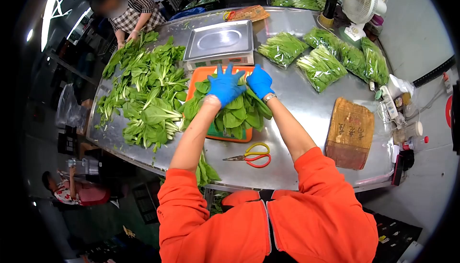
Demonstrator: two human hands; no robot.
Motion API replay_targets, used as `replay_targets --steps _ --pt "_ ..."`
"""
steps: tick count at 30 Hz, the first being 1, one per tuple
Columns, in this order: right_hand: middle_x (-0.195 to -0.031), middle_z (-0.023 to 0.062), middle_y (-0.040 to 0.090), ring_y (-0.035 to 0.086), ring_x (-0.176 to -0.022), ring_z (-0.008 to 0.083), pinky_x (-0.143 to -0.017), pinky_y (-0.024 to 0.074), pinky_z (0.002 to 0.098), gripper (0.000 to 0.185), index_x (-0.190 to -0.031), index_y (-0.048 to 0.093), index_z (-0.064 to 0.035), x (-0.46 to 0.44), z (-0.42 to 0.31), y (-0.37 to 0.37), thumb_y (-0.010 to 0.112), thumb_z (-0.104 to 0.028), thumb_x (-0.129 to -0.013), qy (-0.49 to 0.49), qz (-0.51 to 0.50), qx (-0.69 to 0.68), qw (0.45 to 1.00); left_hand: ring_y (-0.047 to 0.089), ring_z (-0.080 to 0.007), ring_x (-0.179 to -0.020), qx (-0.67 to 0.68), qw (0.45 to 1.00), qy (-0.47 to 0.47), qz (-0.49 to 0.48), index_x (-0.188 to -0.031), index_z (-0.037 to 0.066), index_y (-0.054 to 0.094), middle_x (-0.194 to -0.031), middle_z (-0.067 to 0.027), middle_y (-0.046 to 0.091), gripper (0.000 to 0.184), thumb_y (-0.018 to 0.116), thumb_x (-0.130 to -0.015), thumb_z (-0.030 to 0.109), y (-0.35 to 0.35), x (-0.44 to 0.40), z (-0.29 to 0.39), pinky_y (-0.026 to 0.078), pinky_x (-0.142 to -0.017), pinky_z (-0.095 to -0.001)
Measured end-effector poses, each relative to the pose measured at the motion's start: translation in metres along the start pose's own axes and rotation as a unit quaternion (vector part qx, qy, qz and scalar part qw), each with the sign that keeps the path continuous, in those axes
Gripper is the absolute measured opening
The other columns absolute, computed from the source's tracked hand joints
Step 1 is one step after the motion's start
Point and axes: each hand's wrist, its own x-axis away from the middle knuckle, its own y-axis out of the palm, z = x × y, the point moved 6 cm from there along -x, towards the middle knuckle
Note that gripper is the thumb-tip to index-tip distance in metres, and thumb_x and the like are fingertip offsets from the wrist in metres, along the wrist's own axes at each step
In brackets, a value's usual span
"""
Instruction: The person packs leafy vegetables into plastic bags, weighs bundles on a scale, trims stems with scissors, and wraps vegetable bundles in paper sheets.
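My left hand (226,86), in a blue glove, lies with fingers spread on top of a bunch of leafy greens (242,115). At the bunch's right side, my right hand (260,81), also gloved in blue, is closed at its upper edge; what its fingers hold is hidden. Under the greens is an orange tray (198,74), just in front of a scale (219,42) with a metal pan. Scissors (250,156) with yellow and red handles lie on the metal table near my body.
Loose greens (143,78) cover the table's left part, where a person (136,9) handles some. Bagged greens (321,67) and a fan (359,4) stand at the right back. A brown board (350,133) lies at right. Another person (72,189) is at lower left.
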Motion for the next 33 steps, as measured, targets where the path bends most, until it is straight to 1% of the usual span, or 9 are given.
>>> replay_targets --steps 2,8,11,14,17,21,24,28,33 --pt "-0.085 0.0183 0.059 0.058 -0.080 0.0341 -0.067 0.0456 0.0413 0.040 -0.097 0.049 -0.0014 -0.004 0.004 0.000 0.058 -0.028 -0.068 0.000 -0.029 -0.012 1.000 0.015 -0.0409 -0.126 -0.016 0.986 -0.047 -0.162 -0.128 0.031 0.037 -0.139 -0.0132 0.020 0.062 0.061 -0.072 0.039 0.029 -0.001 -0.010 0.015 -0.090 -0.0695" --pt "-0.084 0.0184 0.059 0.057 -0.080 0.0338 -0.069 0.0452 0.0425 0.033 -0.088 0.053 -0.0029 -0.003 -0.005 0.012 0.061 -0.025 -0.066 -0.067 0.017 0.015 0.998 0.015 -0.0410 -0.127 0.001 0.988 -0.034 -0.152 -0.128 0.037 0.034 -0.140 -0.0125 0.016 0.061 0.060 -0.073 0.033 0.043 0.012 -0.022 0.014 -0.093 -0.0671" --pt "-0.080 0.0159 0.059 0.058 -0.071 0.0302 -0.065 0.0460 0.0378 0.034 -0.086 0.055 -0.0041 -0.012 0.013 0.013 0.064 -0.029 -0.066 -0.058 0.010 -0.009 0.998 0.014 -0.0402 -0.127 0.018 0.984 -0.019 -0.174 -0.127 0.037 0.036 -0.140 -0.0130 0.015 0.059 0.058 -0.073 0.029 0.036 0.014 -0.027 0.014 -0.094 -0.0663" --pt "-0.066 0.0076 0.055 0.052 -0.058 0.0151 -0.052 0.0429 0.0290 0.028 -0.080 0.055 -0.0040 -0.006 0.027 0.001 0.068 -0.025 -0.066 0.001 -0.073 -0.252 0.965 0.014 -0.0389 -0.128 0.050 0.981 0.001 -0.186 -0.126 0.037 0.037 -0.140 -0.0136 0.015 0.057 0.056 -0.073 0.027 0.033 0.014 -0.036 0.014 -0.095 -0.0650" --pt "-0.067 0.0074 0.057 0.055 -0.059 0.0146 -0.056 0.0451 0.0275 0.027 -0.080 0.057 -0.0016 0.009 0.034 -0.011 0.067 -0.024 -0.069 0.029 -0.158 -0.373 0.914 0.014 -0.0372 -0.129 0.064 0.980 0.022 -0.189 -0.126 0.036 0.038 -0.141 -0.0139 0.016 0.055 0.055 -0.074 0.027 0.039 0.012 -0.050 0.016 -0.097 -0.0610" --pt "-0.063 0.0044 0.052 0.047 -0.058 0.0105 -0.055 0.0405 0.0257 0.026 -0.079 0.058 -0.0010 0.028 0.039 -0.059 0.063 -0.027 -0.076 -0.078 -0.077 -0.302 0.947 0.014 -0.0369 -0.129 0.085 0.977 0.061 -0.183 -0.126 0.036 0.038 -0.141 -0.0136 0.015 0.054 0.055 -0.075 0.030 0.044 0.007 -0.059 0.017 -0.099 -0.0573" --pt "-0.063 0.0047 0.051 0.045 -0.059 0.0102 -0.056 0.0387 0.0251 0.027 -0.078 0.057 -0.0005 0.049 0.036 -0.107 0.062 -0.027 -0.077 -0.070 -0.110 -0.255 0.958 0.013 -0.0381 -0.129 0.034 0.976 0.034 -0.211 -0.126 0.036 0.038 -0.142 -0.0124 0.014 0.054 0.054 -0.075 0.033 0.034 0.009 -0.041 0.017 -0.099 -0.0568" --pt "-0.063 -0.0007 0.046 0.040 -0.060 0.0076 -0.053 0.0345 0.0230 0.025 -0.074 0.055 -0.0019 0.065 0.062 -0.186 0.064 -0.025 -0.076 -0.076 0.005 -0.226 0.971 0.011 -0.0405 -0.128 -0.076 0.964 0.007 -0.254 -0.127 0.037 0.037 -0.142 -0.0101 0.012 0.055 0.053 -0.074 0.035 0.042 0.008 -0.029 0.016 -0.099 -0.0589" --pt "-0.062 -0.0073 0.039 0.033 -0.055 0.0018 -0.047 0.0250 0.0174 0.016 -0.072 0.053 -0.0084 0.106 0.070 -0.257 0.064 -0.019 -0.076 0.010 -0.079 -0.295 0.952 0.008 -0.0424 -0.128 -0.103 0.963 0.029 -0.248 -0.129 0.037 0.034 -0.142 -0.0108 0.012 0.061 0.054 -0.071 0.039 0.036 0.006 -0.018 0.013 -0.098 -0.0620"
